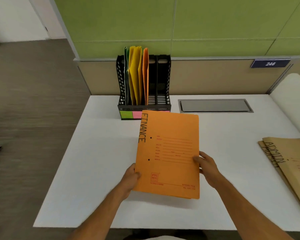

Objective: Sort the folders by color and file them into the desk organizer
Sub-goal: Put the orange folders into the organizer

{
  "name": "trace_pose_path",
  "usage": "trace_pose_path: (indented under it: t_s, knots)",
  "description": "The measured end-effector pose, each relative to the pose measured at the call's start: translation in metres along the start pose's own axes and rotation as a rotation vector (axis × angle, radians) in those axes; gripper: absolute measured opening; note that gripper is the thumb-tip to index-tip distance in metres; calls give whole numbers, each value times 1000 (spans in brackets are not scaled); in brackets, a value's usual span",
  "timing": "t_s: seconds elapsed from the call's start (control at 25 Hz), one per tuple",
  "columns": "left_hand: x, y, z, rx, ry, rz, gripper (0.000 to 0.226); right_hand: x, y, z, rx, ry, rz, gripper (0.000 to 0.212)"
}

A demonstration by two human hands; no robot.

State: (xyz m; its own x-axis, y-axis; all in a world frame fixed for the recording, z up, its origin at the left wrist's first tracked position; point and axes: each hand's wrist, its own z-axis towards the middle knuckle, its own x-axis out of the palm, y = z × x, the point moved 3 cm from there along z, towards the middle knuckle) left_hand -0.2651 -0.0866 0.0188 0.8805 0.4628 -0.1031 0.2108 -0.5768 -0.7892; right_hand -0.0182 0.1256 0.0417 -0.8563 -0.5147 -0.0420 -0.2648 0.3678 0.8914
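Gripping the orange FINANCE folder (168,153) by its side edges above the bench (93,170), the left hand (131,179) and right hand (207,168) held something light, thin and probably floppy, best pinched near the edges, short of the desk organizer (144,84).

Orange folders: two, one held (168,153), one filed (145,75). Brown folders (291,163): two. Desk organizer (144,106): one.
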Motion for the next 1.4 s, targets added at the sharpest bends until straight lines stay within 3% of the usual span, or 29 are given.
trace_pose_path:
  t_s: [0.28,0.68,0.84,1.12,1.4]
  knots:
    - [-48,-2,19,14,89,33,32,43,21,-5,51,224,122,45]
    - [-83,14,46,57,-57,117,42,86,33,2,60,274,14,41]
    - [-92,9,74,163,-31,420,41,81,57,0,-17,204,-40,37]
    - [-105,2,119,42,70,1150,89,47,101,7,-141,11,-85,29]
    - [-100,-27,151,-54,118,1305,119,39,129,13,-250,-160,26,23]
